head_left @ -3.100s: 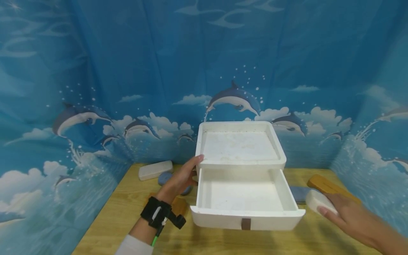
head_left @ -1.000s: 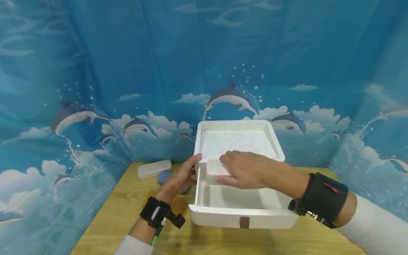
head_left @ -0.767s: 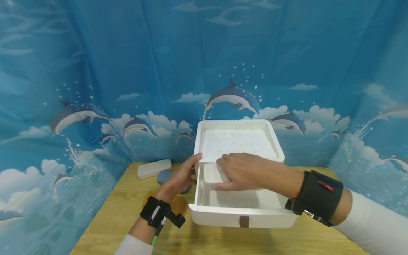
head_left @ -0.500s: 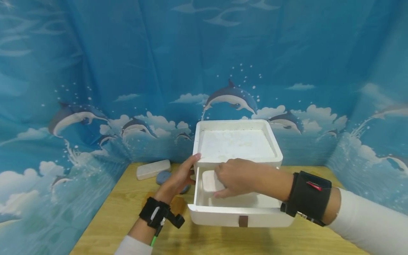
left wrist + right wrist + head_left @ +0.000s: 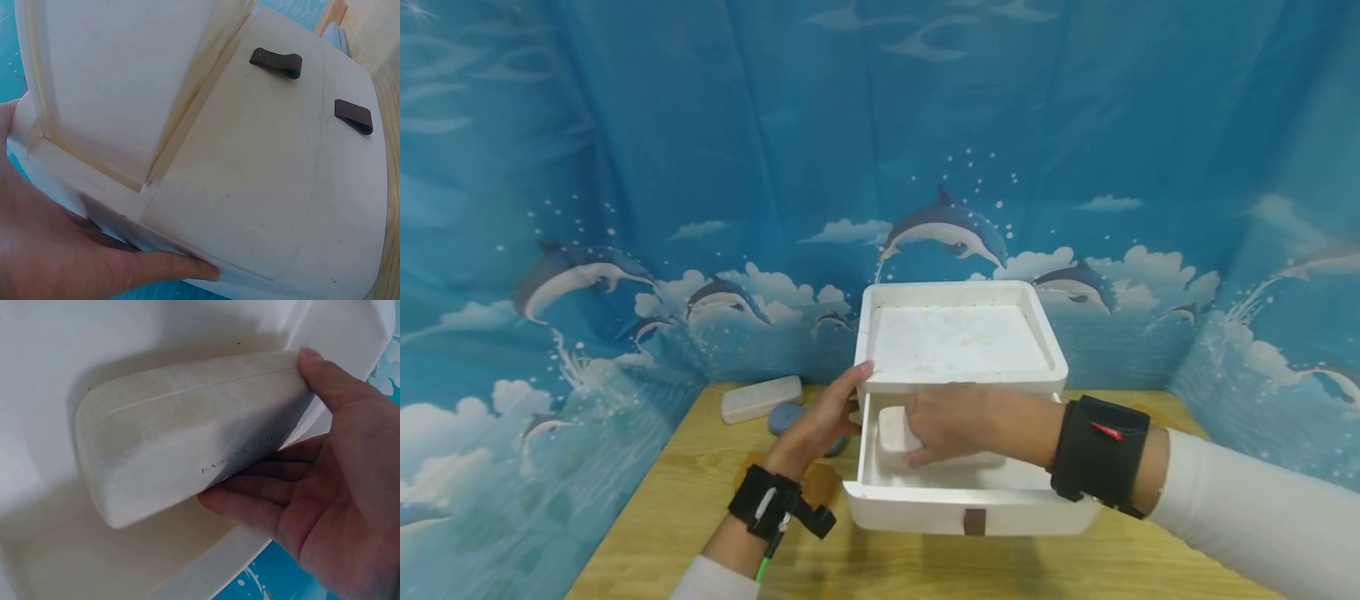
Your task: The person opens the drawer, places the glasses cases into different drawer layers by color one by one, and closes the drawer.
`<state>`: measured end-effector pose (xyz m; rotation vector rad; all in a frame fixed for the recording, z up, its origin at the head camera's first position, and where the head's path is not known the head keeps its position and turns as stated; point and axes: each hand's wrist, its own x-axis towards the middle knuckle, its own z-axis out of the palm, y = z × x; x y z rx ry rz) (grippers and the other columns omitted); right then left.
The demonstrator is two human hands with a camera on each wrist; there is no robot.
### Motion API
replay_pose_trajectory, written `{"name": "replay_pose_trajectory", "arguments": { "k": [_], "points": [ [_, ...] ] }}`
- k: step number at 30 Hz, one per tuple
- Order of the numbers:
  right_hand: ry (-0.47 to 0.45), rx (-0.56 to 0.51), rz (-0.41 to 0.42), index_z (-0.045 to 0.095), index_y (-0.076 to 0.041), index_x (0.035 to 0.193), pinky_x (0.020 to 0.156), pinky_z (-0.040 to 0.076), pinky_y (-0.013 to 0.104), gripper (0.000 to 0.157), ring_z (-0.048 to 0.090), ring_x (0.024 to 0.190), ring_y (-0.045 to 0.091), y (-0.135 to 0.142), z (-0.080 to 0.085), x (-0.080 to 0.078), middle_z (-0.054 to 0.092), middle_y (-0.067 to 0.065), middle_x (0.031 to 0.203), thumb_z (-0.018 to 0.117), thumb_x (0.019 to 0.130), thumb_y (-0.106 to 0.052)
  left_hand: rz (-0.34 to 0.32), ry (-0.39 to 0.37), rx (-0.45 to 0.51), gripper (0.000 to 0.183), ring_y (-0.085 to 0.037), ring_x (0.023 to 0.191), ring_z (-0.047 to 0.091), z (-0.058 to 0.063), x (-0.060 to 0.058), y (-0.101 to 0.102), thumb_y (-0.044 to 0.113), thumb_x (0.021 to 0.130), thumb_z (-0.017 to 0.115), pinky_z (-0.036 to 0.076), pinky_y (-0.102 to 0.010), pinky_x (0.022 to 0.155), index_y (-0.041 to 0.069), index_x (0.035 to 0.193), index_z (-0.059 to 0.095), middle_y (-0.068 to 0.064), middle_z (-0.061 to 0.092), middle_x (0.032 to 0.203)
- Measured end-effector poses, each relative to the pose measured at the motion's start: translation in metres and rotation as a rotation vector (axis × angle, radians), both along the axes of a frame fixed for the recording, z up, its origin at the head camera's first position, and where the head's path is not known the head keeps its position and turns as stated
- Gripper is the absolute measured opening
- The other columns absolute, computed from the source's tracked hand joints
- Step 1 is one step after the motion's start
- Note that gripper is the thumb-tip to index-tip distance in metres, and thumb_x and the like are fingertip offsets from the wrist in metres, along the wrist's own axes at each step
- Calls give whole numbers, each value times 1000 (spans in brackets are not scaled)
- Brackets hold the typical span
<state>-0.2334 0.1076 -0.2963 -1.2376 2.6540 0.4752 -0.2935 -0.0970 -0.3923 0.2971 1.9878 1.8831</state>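
Observation:
In the head view, a white drawer box [image 5: 962, 379] with a tray-like top stands on the table, its drawer [image 5: 1030, 518] pulled out. My right hand [image 5: 951, 421] reaches into the drawer and holds a white glasses case [image 5: 892, 429]. Thumb on one long edge and fingers under the other, it grips one end of the case in the right wrist view. My left hand [image 5: 823, 417] holds the box's left side, thumb at the top rim. The left wrist view shows a finger lying along the wall and brown pull tabs [image 5: 277, 62] on the front.
Left of the box, another white case [image 5: 762, 398] lies at the back of the wooden table [image 5: 655, 517]. Nearer are a blue-grey rounded thing [image 5: 785, 417] and an orange-brown thing [image 5: 820, 483]. A dolphin-printed curtain [image 5: 775, 167] surrounds the table.
My right hand has brought the glasses case from the right of the box over the drawer, then lowered it inside. My left hand stays at the box's side.

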Motion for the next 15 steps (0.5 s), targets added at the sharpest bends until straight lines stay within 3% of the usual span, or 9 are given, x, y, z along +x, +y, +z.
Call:
{"name": "replay_pose_trajectory", "arguments": {
  "k": [9, 15],
  "points": [
    [64, 85, 41, 73, -8, 86, 86, 57, 31, 45, 66, 82, 18, -6, -9, -2, 75, 6, 98, 60, 102, -47, -15, 20, 1, 80, -47, 148, 38, -2, 1, -1, 64, 100, 37, 43, -72, 107, 16, 163, 24, -23, 34, 161],
    [205, 117, 72, 76, -12, 83, 79, 56, 28, 43, 68, 79, 17, -12, -12, 3, 77, 2, 95, 60, 100, -47, -5, 20, -11, 80, -45, 147, 40, -1, 1, -2, 66, 100, 36, 45, -70, 107, 17, 163, 26, -21, 36, 160]
  ]
}}
